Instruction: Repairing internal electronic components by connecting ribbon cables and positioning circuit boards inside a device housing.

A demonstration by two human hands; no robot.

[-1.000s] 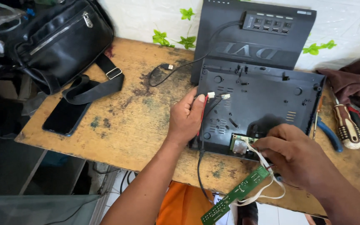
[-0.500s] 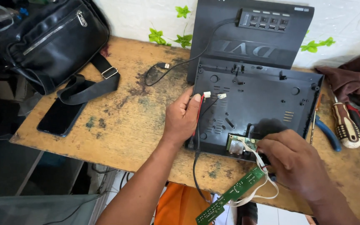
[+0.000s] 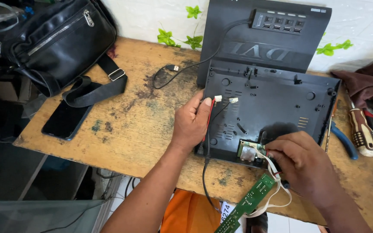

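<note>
Pinching small board point(image 3: 248, 152) at frame centre-right, right hand point(image 3: 303, 166) fingers clenched round it; left hand point(image 3: 191, 123) grips red/black wires point(image 3: 209, 115) at case point(image 3: 277, 108) edge.

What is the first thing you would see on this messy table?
Right in the middle lies a black plastic case opened flat on the worn wooden table. The left hand rests on its left edge beside red and black wires, while the right hand works at a small circuit board at its front edge. A big black bag sits at the far left corner, with a dark phone lying below it.
</note>
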